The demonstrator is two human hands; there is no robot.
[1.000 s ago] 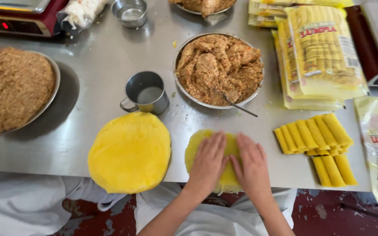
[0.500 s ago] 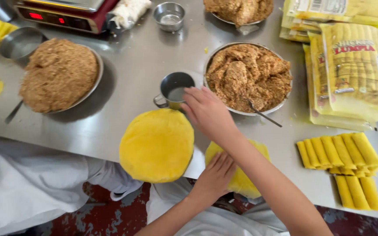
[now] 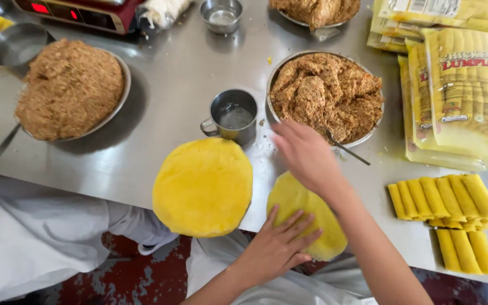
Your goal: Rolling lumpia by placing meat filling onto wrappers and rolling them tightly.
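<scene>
My left hand (image 3: 278, 244) lies flat, fingers spread, on a single yellow wrapper (image 3: 297, 206) at the table's front edge. My right hand (image 3: 307, 153) hovers open above the table between that wrapper and a metal bowl of brown minced filling (image 3: 326, 93), holding nothing. A spoon (image 3: 343, 147) rests in the bowl, its handle sticking out just right of my right hand. A round stack of yellow wrappers (image 3: 203, 186) lies to the left. Behind the stack stands a metal mug of water (image 3: 232, 117).
Rolled yellow wraps (image 3: 450, 209) lie in rows at the right, with sealed packs of rolls (image 3: 464, 96) behind them. A second filling bowl (image 3: 69, 87) sits at the left, a scale (image 3: 80, 11) and small metal cup (image 3: 221, 14) at the back. A person's white clothing (image 3: 35, 237) is at lower left.
My right hand has left the wrapper, reached up toward the mug, and now sits lower right near the filling bowl. The left hand stays pressed on the wrapper. The view has shifted.
</scene>
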